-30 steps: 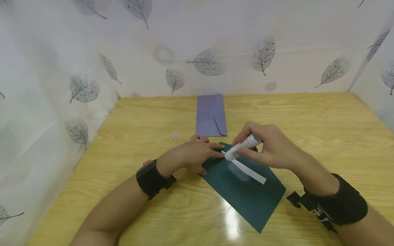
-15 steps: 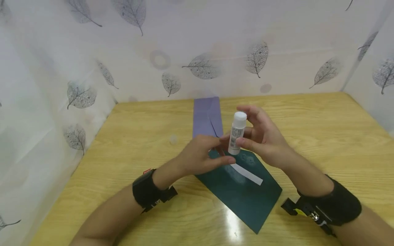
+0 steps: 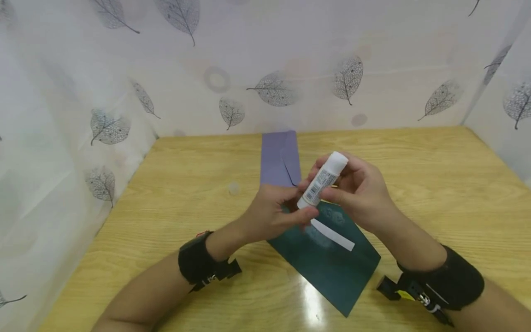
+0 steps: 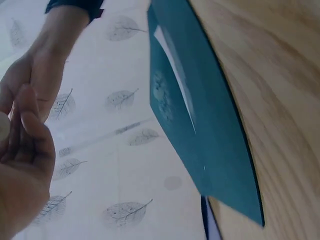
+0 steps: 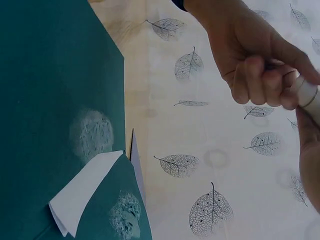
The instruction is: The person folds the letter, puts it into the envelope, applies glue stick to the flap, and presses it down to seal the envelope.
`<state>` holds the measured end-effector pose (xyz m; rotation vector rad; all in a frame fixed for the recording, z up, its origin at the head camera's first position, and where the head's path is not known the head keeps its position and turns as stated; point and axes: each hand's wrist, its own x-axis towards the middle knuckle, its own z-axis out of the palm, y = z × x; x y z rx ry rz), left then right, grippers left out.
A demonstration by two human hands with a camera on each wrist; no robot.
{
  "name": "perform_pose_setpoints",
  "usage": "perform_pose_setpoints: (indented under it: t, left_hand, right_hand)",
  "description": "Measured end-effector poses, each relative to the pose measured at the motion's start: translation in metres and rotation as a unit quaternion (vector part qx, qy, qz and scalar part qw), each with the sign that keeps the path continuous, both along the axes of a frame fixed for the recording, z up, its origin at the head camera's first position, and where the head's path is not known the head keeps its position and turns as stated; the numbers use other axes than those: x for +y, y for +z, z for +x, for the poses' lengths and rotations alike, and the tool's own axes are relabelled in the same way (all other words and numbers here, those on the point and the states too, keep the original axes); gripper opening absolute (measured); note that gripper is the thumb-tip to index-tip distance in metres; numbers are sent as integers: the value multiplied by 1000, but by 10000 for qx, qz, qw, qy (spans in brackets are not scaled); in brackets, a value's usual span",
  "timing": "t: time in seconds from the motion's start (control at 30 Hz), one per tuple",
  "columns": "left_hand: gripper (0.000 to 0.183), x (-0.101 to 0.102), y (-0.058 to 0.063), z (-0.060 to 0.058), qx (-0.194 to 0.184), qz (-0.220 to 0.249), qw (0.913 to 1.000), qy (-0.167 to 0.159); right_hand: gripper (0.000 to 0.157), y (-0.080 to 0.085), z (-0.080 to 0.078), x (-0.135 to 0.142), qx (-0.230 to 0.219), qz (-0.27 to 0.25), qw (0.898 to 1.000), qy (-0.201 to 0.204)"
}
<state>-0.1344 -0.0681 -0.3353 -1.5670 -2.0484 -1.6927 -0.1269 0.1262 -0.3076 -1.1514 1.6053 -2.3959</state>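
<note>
A white glue stick (image 3: 322, 180) is held tilted above the dark green card (image 3: 338, 281), its white cap end up and to the right. My right hand (image 3: 367, 196) grips its body between thumb and fingers. At the lower end, my left hand (image 3: 271, 213) pinches it with the thumb and curled fingers, as the glue stick (image 5: 306, 94) in the right wrist view confirms. A white paper strip (image 3: 333, 236) lies along the middle of the card. Pale glue smears (image 5: 94, 135) show on both sides of that strip. The fingers partly cover the card's far corner.
A purple envelope (image 3: 274, 157) lies flat behind the hands, near the table's back edge. Left of it is a small translucent round spot or piece (image 3: 233, 188) on the wooden table (image 3: 199, 161). Leaf-patterned curtains (image 3: 286, 55) enclose the back and sides.
The right hand has lifted the glue stick off the card and turned its cap end upward. My left hand has left the card and taken hold of the stick's lower end.
</note>
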Motion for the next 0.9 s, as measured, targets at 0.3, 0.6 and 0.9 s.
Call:
perform_pose_setpoints:
  t: [0.3, 0.6, 0.9]
  left_hand:
    - [50, -2, 3, 6, -2523, 77, 9563, -1478]
    - [17, 4, 8, 9, 560, -56, 9885, 1405]
    - [34, -1, 10, 8, -1663, 75, 9836, -688]
  right_hand:
    - [41, 1, 0, -1, 220, -482, 9979, 361]
    - [37, 2, 9, -4, -1030, 201, 9800, -1693]
    - [39, 4, 3, -3, 360, -396, 9982, -258]
